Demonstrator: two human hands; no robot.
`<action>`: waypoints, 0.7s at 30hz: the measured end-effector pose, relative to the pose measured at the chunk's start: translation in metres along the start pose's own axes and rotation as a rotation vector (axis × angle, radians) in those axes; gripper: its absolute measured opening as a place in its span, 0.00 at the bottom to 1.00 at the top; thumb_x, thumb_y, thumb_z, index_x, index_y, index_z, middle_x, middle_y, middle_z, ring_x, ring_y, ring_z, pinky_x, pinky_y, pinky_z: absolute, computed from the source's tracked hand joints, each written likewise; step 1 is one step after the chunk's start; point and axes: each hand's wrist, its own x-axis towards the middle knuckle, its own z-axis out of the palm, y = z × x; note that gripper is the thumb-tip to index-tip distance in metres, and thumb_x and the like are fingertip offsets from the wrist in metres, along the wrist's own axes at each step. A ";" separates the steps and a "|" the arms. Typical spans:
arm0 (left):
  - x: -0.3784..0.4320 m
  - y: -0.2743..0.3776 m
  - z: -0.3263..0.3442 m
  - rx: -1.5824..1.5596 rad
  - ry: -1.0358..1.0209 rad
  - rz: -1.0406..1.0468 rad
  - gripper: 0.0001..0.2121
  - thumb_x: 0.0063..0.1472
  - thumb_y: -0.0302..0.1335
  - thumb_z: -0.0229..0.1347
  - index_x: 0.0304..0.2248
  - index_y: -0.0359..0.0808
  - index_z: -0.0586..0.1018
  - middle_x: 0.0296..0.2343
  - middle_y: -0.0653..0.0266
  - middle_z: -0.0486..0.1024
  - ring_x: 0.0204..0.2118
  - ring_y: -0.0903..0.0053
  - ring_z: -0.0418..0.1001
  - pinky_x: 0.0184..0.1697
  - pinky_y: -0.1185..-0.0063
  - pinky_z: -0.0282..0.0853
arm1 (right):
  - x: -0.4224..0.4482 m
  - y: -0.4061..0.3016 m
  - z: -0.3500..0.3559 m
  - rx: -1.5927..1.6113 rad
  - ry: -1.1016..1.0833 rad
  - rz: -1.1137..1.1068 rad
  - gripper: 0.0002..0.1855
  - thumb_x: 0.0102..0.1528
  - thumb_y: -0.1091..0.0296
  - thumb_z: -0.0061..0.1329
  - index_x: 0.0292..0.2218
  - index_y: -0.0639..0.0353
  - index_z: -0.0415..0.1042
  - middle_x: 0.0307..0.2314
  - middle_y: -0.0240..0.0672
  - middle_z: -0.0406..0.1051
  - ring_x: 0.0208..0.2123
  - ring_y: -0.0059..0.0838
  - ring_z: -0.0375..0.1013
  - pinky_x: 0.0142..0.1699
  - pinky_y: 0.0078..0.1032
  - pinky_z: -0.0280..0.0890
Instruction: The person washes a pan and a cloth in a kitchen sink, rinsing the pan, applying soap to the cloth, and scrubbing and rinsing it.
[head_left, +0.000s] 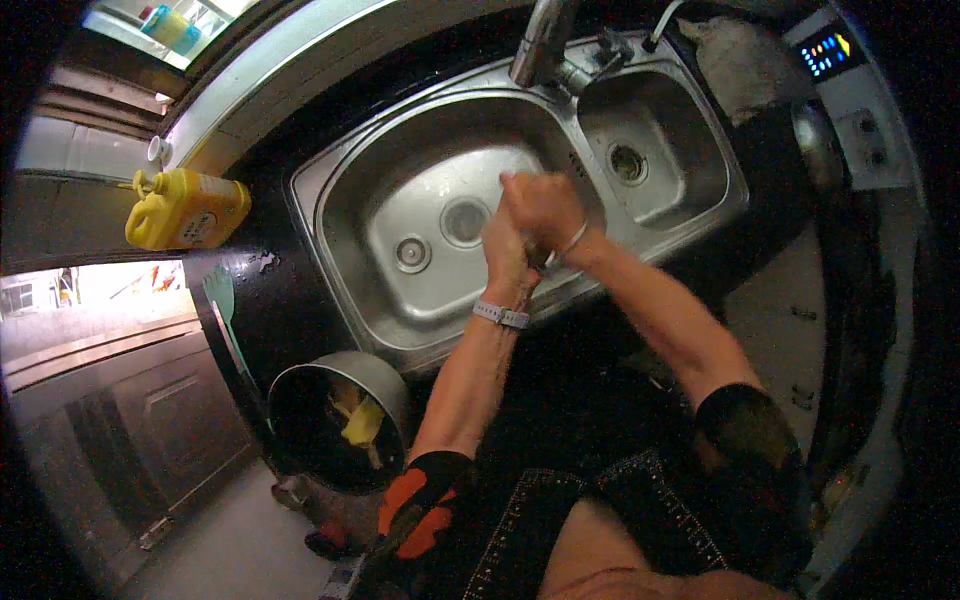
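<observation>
Both my hands are pressed together over the right part of a stainless-steel sink's large basin (375, 172). My left hand (505, 251), with a light watch strap on its wrist, is lower. My right hand (546, 206) laps over it, its fingers curled, with a thin band at the wrist. Motion blurs them, and whether anything lies between the palms is hidden. Beneath and left of the hands, a round drain cover (465, 223) and a smaller round fitting (412, 253) show in the basin floor. A metal faucet (541, 45) stands behind the basin.
A smaller basin (664, 157) adjoins on the right, with a pale cloth (739, 67) beyond it. Left are a yellow pump jug (191, 210) and a pale green spatula (221, 300). A round metal container (375, 371) below holds a yellow item (363, 422).
</observation>
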 end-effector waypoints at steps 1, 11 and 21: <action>0.008 -0.007 -0.003 -0.161 0.089 0.097 0.12 0.60 0.38 0.47 0.31 0.37 0.72 0.18 0.70 0.69 0.17 0.81 0.67 0.16 0.83 0.61 | -0.004 -0.014 -0.005 0.024 0.023 -0.049 0.09 0.46 0.69 0.46 0.30 0.62 0.68 0.14 0.37 0.65 0.15 0.33 0.68 0.18 0.29 0.62; 0.021 0.011 -0.017 0.030 -0.049 -0.048 0.17 0.61 0.42 0.44 0.29 0.34 0.70 0.25 0.61 0.73 0.27 0.71 0.72 0.29 0.76 0.69 | -0.026 0.079 0.022 0.566 -0.459 0.432 0.14 0.53 0.56 0.43 0.33 0.59 0.67 0.18 0.33 0.69 0.17 0.26 0.68 0.20 0.27 0.62; 0.022 0.050 -0.038 -0.207 -0.186 -0.171 0.31 0.57 0.56 0.40 0.39 0.31 0.69 0.35 0.54 0.73 0.37 0.66 0.72 0.42 0.71 0.69 | -0.025 0.048 -0.034 1.208 -0.604 0.426 0.22 0.51 0.64 0.49 0.47 0.57 0.62 0.38 0.31 0.66 0.37 0.19 0.65 0.39 0.19 0.62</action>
